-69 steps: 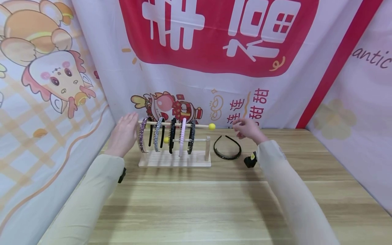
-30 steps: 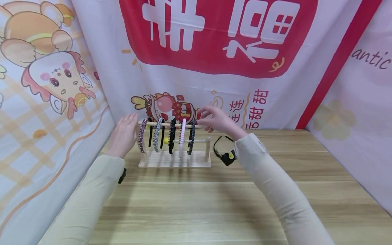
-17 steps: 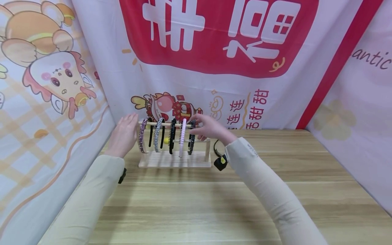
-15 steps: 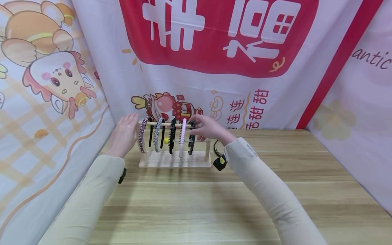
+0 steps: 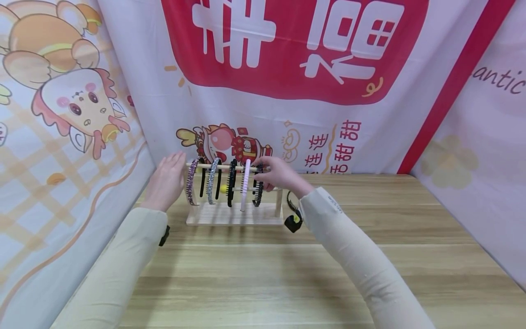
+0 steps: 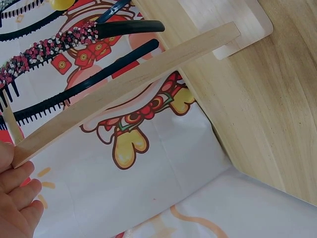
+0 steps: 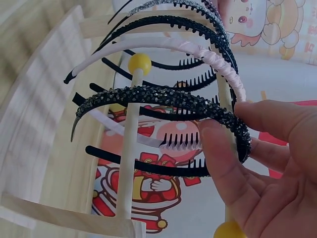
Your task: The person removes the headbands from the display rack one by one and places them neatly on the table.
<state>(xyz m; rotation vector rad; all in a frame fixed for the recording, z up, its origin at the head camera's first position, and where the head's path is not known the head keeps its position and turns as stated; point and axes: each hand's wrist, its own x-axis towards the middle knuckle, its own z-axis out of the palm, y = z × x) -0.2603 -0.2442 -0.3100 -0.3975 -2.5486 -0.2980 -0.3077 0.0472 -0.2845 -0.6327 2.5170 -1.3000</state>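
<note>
A wooden headband rack [image 5: 235,220] stands at the back of the table, with several headbands hanging on its upper rod. At the rack's left end, my left hand [image 5: 165,182] holds the top of the wooden post [image 6: 124,91], its fingertips against the post end in the left wrist view. My right hand [image 5: 281,173] pinches a black glittery headband [image 7: 163,96], the rightmost one, between thumb and fingers. Just left of it hangs a pale pink headband [image 5: 245,185]. Farther left are a black headband [image 5: 231,185], a silver glittery headband [image 5: 212,180] and a purple glittery headband [image 5: 191,183].
Right of the rack, a black toothed headband [image 5: 292,203] lies on the wooden table [image 5: 263,274], partly covered by my right wrist and its camera. Yellow balls cap the rods, such as the upper rod's ball [image 7: 230,230]. A printed cloth [image 5: 263,109] hangs close behind.
My right hand has moved left from above the loose headband to the rack and taken hold of the black glittery headband, which has shifted slightly. My left hand has stayed at the post.
</note>
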